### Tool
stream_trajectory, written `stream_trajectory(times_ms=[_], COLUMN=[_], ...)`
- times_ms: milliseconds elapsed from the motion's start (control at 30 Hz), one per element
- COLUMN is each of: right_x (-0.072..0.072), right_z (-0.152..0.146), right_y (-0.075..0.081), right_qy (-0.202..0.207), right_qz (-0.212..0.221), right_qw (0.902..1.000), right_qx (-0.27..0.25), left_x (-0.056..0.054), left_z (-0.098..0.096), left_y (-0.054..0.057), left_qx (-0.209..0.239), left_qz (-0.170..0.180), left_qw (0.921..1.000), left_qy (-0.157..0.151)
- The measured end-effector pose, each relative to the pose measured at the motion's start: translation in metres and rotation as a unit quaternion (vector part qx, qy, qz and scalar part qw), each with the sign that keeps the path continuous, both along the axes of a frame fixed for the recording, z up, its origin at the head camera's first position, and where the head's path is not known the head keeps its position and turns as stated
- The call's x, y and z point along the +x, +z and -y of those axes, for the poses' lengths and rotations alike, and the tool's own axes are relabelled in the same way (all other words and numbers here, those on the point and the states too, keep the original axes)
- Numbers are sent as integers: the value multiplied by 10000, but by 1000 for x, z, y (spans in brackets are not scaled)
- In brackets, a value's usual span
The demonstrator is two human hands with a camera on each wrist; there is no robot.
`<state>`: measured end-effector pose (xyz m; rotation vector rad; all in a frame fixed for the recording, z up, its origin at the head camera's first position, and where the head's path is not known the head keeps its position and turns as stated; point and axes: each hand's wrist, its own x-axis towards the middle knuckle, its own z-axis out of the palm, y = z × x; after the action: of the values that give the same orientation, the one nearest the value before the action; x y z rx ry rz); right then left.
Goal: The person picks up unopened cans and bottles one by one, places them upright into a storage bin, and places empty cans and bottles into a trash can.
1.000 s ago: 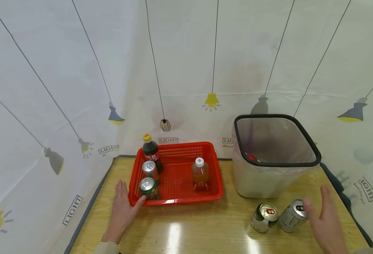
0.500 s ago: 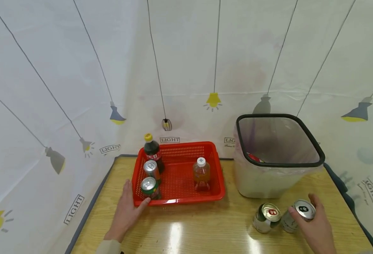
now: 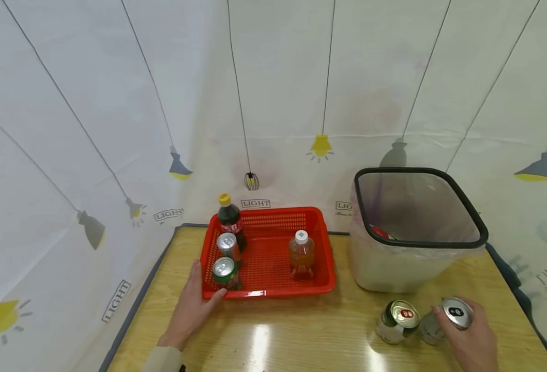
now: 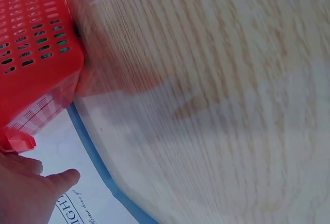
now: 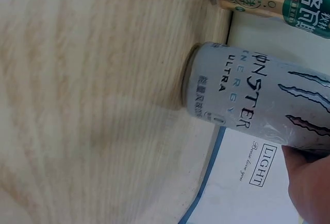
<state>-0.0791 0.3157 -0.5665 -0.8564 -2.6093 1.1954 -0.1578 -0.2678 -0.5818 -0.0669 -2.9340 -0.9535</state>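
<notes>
My right hand (image 3: 473, 333) grips a silver Monster energy drink can (image 3: 458, 312) around its upper part. In the right wrist view the can (image 5: 252, 92) shows its lettering, and part of the right hand (image 5: 309, 183) appears at the lower right. Just left of it stands a second can (image 3: 396, 323) with a gold top and a red tab; its gold and green label is partly cut off in the wrist view. My left hand (image 3: 192, 307) rests at the near left corner of a red plastic basket (image 3: 273, 295), thumb at the front rim, fingers along the side.
Inside the basket are a cola bottle (image 3: 231, 222) with a yellow cap, two cans and an amber drink bottle (image 3: 302, 256). Behind the two loose cans stands a lined waste bin (image 3: 385, 274) with a black rim. A lamp-patterned sheet (image 3: 292, 93) hangs behind the wooden table (image 3: 301, 341).
My right hand has moved left onto the silver can, and its fingers have closed around it. The left hand has come closer against the basket's corner. The head view has shifted slightly.
</notes>
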Motion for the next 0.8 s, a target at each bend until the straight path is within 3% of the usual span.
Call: stream_trajectory(times_ms=[200,433,633,800], right_x=[11,21,27,31], right_z=[-1,5,15,19], right_y=[10,40,66,84], right_qy=[-367,-358,40,756], right_qz=[-21,-298,-875,-1187], right_qw=[9991,9979,9923,9860], right_qx=[199,441,872,892], left_x=[-2,-1,0,0], left_z=[-4,-3,-1,-1], left_y=[1,2,1,-2], left_qx=[-6,-27,102,200], left_qz=[99,137,24,-87], left_qw=[9999,9999,9999,9998], left_qy=[-27,12,33,30])
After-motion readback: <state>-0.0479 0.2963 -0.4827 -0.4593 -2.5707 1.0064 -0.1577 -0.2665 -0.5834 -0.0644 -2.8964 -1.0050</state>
